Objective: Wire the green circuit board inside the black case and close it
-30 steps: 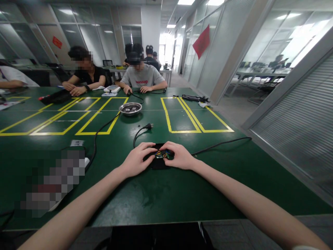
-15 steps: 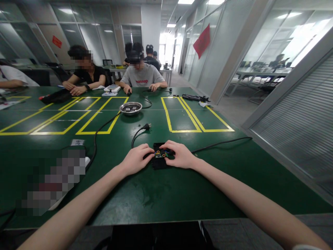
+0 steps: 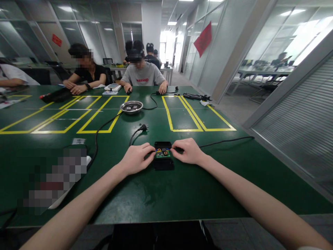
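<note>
My left hand (image 3: pixel 139 158) and right hand (image 3: pixel 187 151) pinch nearly closed, seemingly on wires (image 3: pixel 168 149); tugging unevenly could snap one off the circuit board (image 3: pixel 162 154).

Table: a green tabletop (image 3: pixel 130 210), smudged near its close edge
Yellow tape (image 3: pixel 93 132): outlines narrow bays across the far half
Open black case (image 3: pixel 164 166): near the close edge
Power plug (image 3: pixel 143 127): just beyond the case, to its left
Black cable (image 3: pixel 223 142): trails rightward
Metal bowl (image 3: pixel 131 112): partly over a tape line
Card (image 3: pixel 78 141): marked "24", beside a pixelated item (image 3: pixel 61 173)
Black folded stand (image 3: pixel 195 97): far right
</note>
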`<move>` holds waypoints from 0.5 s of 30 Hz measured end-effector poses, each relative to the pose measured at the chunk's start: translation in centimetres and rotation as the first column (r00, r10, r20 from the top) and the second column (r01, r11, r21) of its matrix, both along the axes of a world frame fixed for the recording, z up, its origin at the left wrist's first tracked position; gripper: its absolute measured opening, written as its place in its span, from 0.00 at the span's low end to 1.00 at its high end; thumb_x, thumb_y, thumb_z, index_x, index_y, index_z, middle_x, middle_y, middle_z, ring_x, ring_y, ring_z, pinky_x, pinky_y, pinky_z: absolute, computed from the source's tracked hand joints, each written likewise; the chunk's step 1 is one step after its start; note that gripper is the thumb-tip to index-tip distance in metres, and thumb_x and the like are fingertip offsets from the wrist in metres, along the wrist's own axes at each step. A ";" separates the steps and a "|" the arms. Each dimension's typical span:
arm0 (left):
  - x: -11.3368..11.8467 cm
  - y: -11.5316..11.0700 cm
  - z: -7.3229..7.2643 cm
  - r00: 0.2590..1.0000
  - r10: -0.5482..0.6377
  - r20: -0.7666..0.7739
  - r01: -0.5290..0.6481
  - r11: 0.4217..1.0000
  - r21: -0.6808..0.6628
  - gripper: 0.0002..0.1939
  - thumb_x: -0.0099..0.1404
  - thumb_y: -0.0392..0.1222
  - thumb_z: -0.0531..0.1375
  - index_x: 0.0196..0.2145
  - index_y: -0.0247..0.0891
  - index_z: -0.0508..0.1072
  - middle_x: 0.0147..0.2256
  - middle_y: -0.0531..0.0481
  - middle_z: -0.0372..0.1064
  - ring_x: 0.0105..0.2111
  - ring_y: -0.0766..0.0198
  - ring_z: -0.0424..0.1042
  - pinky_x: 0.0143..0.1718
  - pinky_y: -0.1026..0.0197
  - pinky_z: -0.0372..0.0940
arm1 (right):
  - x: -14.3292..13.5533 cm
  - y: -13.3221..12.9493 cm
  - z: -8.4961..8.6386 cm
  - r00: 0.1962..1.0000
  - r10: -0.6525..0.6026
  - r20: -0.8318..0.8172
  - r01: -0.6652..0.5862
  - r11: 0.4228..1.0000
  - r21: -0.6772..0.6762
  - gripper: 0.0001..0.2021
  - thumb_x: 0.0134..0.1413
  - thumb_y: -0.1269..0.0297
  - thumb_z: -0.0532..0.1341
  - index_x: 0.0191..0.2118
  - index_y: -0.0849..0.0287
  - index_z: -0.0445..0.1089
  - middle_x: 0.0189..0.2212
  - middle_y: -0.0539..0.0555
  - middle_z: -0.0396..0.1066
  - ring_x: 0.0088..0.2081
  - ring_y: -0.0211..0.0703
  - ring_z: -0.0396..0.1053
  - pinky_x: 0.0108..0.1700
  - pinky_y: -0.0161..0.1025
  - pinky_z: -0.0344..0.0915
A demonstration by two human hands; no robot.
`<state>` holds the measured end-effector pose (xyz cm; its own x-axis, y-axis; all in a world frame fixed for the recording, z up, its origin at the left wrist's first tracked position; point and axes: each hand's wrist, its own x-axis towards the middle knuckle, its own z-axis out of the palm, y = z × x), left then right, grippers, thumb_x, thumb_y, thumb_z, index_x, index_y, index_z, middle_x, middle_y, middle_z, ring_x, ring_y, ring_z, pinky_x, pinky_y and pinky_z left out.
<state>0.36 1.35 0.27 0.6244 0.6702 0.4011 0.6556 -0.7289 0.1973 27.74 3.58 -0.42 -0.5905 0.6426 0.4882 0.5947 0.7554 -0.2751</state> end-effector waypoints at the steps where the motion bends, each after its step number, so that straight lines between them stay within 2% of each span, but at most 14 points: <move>1: 0.0 0.0 0.1 1.000 -0.006 0.008 0.006 1.000 0.003 0.13 0.75 0.44 0.52 0.42 0.39 0.77 0.34 0.50 0.75 0.29 0.65 0.73 0.30 0.64 0.64 | 0.2 0.0 0.2 1.000 -0.001 0.015 0.001 1.000 0.000 0.11 0.62 0.62 0.58 0.29 0.56 0.73 0.22 0.51 0.74 0.24 0.40 0.70 0.30 0.36 0.60; 4: 0.1 -0.1 0.3 0.998 -0.037 0.046 0.038 0.999 -0.019 0.11 0.73 0.42 0.54 0.40 0.39 0.77 0.32 0.51 0.75 0.27 0.65 0.73 0.28 0.64 0.62 | 0.6 -0.1 0.7 0.996 0.074 0.043 -0.073 0.997 -0.019 0.13 0.62 0.62 0.57 0.27 0.56 0.72 0.19 0.50 0.71 0.21 0.39 0.67 0.28 0.36 0.56; 8: 0.2 -0.3 0.4 0.987 -0.120 0.104 0.132 0.984 -0.117 0.09 0.69 0.40 0.56 0.36 0.39 0.76 0.30 0.52 0.75 0.25 0.67 0.71 0.27 0.65 0.61 | 0.7 -0.7 1.1 0.981 0.190 0.043 -0.186 0.979 -0.080 0.10 0.60 0.64 0.57 0.28 0.56 0.70 0.19 0.48 0.69 0.20 0.37 0.64 0.27 0.35 0.55; 15: -0.2 -0.3 -0.1 0.980 -0.133 0.146 0.163 0.961 -0.222 0.07 0.67 0.40 0.57 0.35 0.39 0.76 0.29 0.53 0.75 0.24 0.67 0.70 0.28 0.66 0.61 | 0.1 -1.2 1.1 0.971 0.237 0.035 -0.225 0.951 -0.212 0.08 0.55 0.65 0.59 0.26 0.56 0.67 0.19 0.47 0.67 0.20 0.36 0.60 0.27 0.34 0.53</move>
<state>0.18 1.06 0.20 0.6769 0.6584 0.3290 0.5018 -0.7398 0.4482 27.83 2.38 0.66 -0.7585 0.5676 0.3203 0.4302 0.8052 -0.4081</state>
